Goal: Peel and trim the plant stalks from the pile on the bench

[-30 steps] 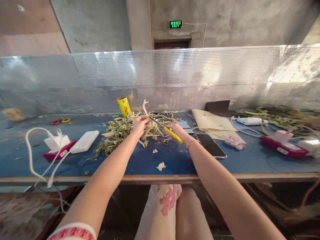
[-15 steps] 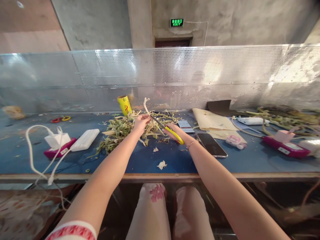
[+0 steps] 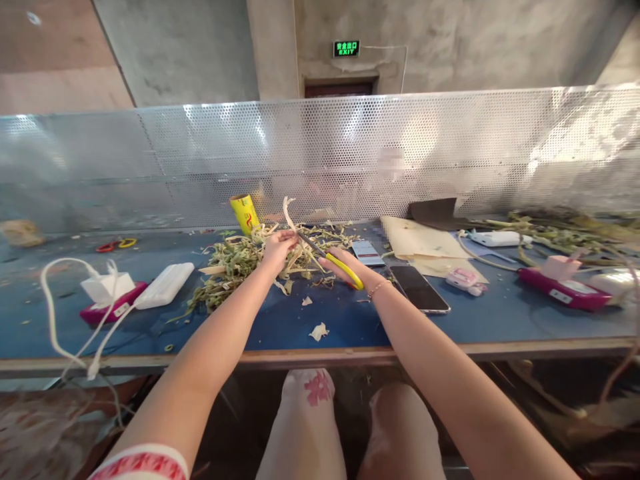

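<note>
My left hand (image 3: 280,248) is closed on a pale, dry stem (image 3: 289,213) whose upper end sticks up above the fingers. In my right hand (image 3: 345,263) are yellow-handled scissors (image 3: 356,279), their dark blades pointing up and left to the stem beside my left fingertips. Whether the blades touch the stem is too small to tell. Under and around both hands lies a heap of dried green and pale plant pieces (image 3: 225,263) on the blue table (image 3: 280,327).
A yellow tube (image 3: 245,213) leans behind the heap. A black phone (image 3: 419,289) and pink case (image 3: 465,281) lie right. White power bank (image 3: 165,285), magenta power strip (image 3: 123,301) and red-yellow scissors (image 3: 117,245) lie left. A perforated metal screen (image 3: 210,147) stands behind.
The whole view has shifted slightly, with the table things a little further left. My right knee has moved to the right. Both hands keep their hold on the stem and scissors.
</note>
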The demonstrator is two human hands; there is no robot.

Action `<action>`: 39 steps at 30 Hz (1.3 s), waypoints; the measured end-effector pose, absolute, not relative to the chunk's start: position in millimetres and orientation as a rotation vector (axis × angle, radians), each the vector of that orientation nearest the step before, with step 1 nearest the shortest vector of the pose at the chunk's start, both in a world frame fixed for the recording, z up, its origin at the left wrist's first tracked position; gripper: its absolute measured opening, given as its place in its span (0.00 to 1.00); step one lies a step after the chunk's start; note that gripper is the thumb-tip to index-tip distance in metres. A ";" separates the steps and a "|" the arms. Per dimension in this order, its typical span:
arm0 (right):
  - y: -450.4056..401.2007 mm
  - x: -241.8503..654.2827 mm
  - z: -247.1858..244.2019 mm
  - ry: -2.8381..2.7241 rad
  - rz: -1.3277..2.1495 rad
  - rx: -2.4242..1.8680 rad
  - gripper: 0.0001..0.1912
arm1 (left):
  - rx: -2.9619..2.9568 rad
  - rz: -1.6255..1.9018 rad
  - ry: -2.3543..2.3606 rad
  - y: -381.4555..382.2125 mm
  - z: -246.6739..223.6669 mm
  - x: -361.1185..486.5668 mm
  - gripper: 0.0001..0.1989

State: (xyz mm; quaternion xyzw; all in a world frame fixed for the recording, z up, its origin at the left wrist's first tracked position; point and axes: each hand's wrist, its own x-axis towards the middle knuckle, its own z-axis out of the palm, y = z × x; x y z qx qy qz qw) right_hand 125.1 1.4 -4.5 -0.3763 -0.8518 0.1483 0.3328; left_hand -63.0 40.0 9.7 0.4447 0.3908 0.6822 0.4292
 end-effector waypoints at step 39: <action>-1.3 127.6 -8.6 -2.189 -0.180 -1.100 0.20 | 1.027 1.803 0.949 43.5 7.7 -70.2 0.10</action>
